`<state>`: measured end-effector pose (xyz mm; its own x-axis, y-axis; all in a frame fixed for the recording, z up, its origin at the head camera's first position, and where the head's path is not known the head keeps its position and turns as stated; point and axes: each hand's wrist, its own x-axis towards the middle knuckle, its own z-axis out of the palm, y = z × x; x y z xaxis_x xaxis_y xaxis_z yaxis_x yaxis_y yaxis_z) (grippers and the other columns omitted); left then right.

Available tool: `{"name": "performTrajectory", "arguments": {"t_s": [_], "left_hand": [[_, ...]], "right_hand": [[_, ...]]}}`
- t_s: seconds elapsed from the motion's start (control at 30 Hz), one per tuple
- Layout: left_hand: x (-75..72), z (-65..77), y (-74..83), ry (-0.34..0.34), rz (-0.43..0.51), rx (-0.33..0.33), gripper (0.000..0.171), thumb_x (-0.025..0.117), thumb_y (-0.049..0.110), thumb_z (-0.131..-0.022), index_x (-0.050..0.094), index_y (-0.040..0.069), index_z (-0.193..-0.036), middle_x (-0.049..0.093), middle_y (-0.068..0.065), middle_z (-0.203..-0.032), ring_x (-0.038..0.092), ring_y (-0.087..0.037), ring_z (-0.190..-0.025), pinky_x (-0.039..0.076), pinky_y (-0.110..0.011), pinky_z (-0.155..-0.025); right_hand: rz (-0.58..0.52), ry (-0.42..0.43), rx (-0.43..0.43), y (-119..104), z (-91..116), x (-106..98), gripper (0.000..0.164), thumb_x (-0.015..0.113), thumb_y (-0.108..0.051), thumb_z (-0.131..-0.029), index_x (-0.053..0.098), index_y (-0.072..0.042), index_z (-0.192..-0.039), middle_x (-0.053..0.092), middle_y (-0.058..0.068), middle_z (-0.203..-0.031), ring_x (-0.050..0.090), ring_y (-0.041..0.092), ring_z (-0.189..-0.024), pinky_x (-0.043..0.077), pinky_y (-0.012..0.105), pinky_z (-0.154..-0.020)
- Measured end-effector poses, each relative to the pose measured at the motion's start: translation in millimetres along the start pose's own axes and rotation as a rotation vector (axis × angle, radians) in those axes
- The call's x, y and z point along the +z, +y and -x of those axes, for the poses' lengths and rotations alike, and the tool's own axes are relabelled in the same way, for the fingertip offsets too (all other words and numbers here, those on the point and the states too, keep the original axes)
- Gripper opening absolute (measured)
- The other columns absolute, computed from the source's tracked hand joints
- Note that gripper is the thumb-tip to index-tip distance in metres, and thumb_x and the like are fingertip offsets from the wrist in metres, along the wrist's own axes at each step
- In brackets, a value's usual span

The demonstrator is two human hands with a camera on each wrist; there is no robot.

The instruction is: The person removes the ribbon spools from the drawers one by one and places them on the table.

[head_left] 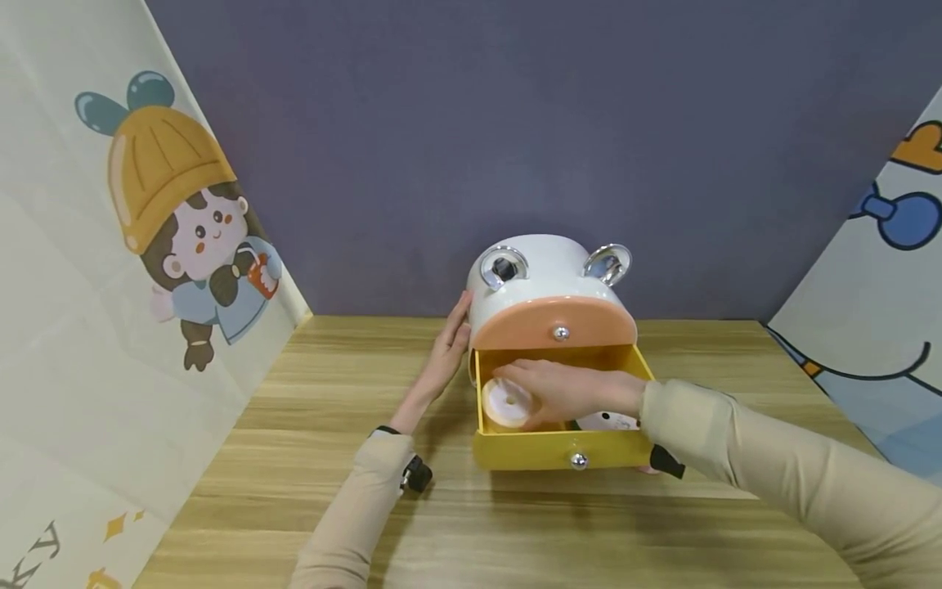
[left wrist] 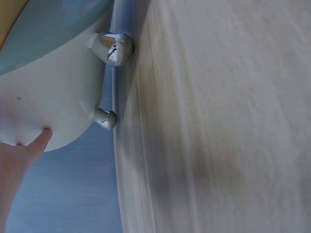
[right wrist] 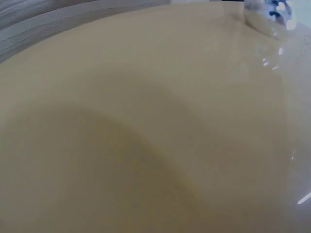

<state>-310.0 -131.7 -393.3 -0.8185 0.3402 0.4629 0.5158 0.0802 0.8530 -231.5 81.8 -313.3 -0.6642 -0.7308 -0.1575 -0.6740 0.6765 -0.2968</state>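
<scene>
A white storage box [head_left: 545, 260] with round silvery ears stands at the back of the table. Its lower yellow drawer [head_left: 526, 451] is pulled out. Inside that drawer my right hand [head_left: 555, 388] grips a round white roll [head_left: 509, 402] with a small centre hole, at the left end; some of its fingers are hidden. A white item with a black dot [head_left: 607, 420] lies to the right, partly under my wrist. My left hand [head_left: 445, 353] rests against the box's left side, fingers extended. In the left wrist view a fingertip touches the box's white wall [left wrist: 58, 97].
The upper peach drawer [head_left: 515, 325] is closed, with a silver knob [head_left: 562, 334]. Another knob [head_left: 579, 461] sits on the yellow front, also partly seen in the right wrist view. A dark wall [head_left: 412, 164] rises behind the wooden table [head_left: 309, 458]. Printed panels flank both sides.
</scene>
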Motion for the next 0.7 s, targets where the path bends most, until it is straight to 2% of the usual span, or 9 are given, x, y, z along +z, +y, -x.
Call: {"name": "performTrajectory", "arguments": {"t_s": [0.17,0.3,0.5,0.7], "left_hand": [[-0.2,-0.5,0.6,-0.003,-0.010,0.011,0.053,0.032,0.002,-0.107,0.019,0.003,-0.158,0.010,-0.015,-0.168,0.005,-0.034,-0.156,0.010,-0.055,-0.126],[1.0,0.1,1.5,-0.010,-0.013,0.005,0.053,0.032,0.003,-0.107,0.018,0.005,-0.158,0.009,-0.014,-0.168,0.005,-0.033,-0.156,0.011,-0.055,-0.126],[1.1,0.4,1.4,-0.013,-0.003,-0.008,0.054,0.032,0.006,-0.108,0.018,0.009,-0.159,0.007,-0.013,-0.169,0.004,-0.032,-0.157,0.011,-0.057,-0.125],[-0.5,1.3,0.8,-0.015,-0.003,-0.018,0.054,0.032,0.008,-0.108,0.017,0.010,-0.160,0.006,-0.012,-0.169,0.004,-0.032,-0.157,0.014,-0.058,-0.124]], "right_hand": [[-0.002,0.016,-0.002,0,0,0,0.074,0.080,-0.027,-0.084,0.045,-0.004,-0.145,0.059,0.010,-0.135,0.059,0.020,-0.117,0.050,0.040,-0.104],[0.001,0.029,-0.021,1,3,-2,0.075,0.081,-0.028,-0.083,0.045,-0.005,-0.144,0.060,0.009,-0.135,0.059,0.020,-0.118,0.050,0.040,-0.104],[0.029,0.088,-0.071,1,9,-16,0.080,0.084,-0.025,-0.077,0.045,-0.002,-0.144,0.058,0.009,-0.139,0.057,0.022,-0.124,0.048,0.041,-0.106],[0.061,0.119,-0.086,-3,22,-29,0.077,0.084,-0.030,-0.078,0.050,0.000,-0.140,0.060,0.010,-0.136,0.059,0.022,-0.120,0.049,0.041,-0.104]]}}
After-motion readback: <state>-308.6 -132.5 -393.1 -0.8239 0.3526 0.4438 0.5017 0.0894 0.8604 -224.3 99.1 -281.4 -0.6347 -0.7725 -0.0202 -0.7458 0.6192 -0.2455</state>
